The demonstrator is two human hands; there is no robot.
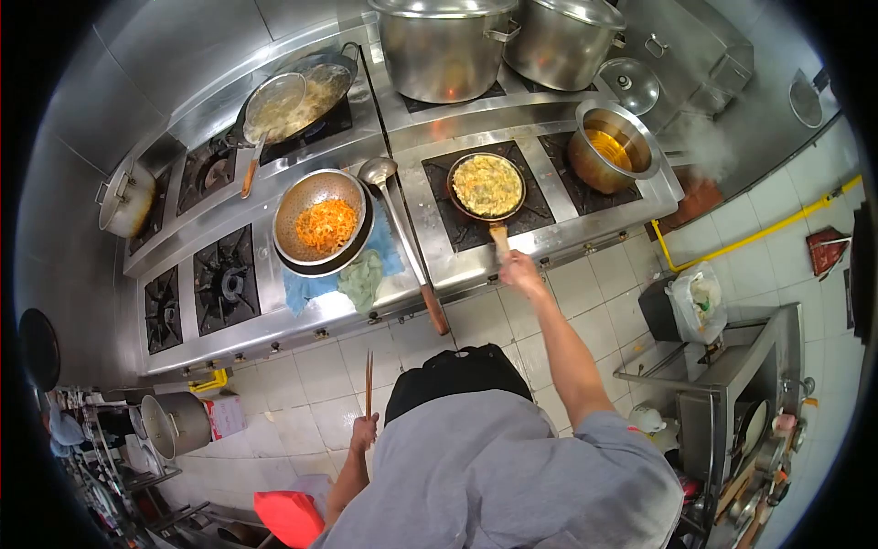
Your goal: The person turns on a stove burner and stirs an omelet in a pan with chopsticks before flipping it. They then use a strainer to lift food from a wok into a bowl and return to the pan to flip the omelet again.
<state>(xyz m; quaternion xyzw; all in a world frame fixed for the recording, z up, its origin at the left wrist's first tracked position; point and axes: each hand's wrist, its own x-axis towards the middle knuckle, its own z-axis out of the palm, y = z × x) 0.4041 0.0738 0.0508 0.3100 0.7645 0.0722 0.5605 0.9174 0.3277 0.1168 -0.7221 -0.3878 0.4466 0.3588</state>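
My right hand point(521, 273) is closed round the wooden handle of a small frying pan point(487, 186), which sits on a burner and holds a yellow egg-like mixture. Down at the lower left, my left hand point(364, 430) grips a pair of long chopsticks point(369, 384), pointing up over the floor. Left of the pan, a perforated metal bowl point(291, 199) with shredded orange food rests in a dark pan on a blue cloth point(389, 252). A long ladle point(402, 229) with a wooden handle lies between bowl and frying pan.
Two large lidded pots point(448, 55) stand at the back. A pot of orange liquid point(585, 165) is right of the frying pan. A wok point(334, 78) with a strainer point(274, 102) sits at the back left. A bin point(658, 309) stands on the right floor, near a metal rack point(713, 403).
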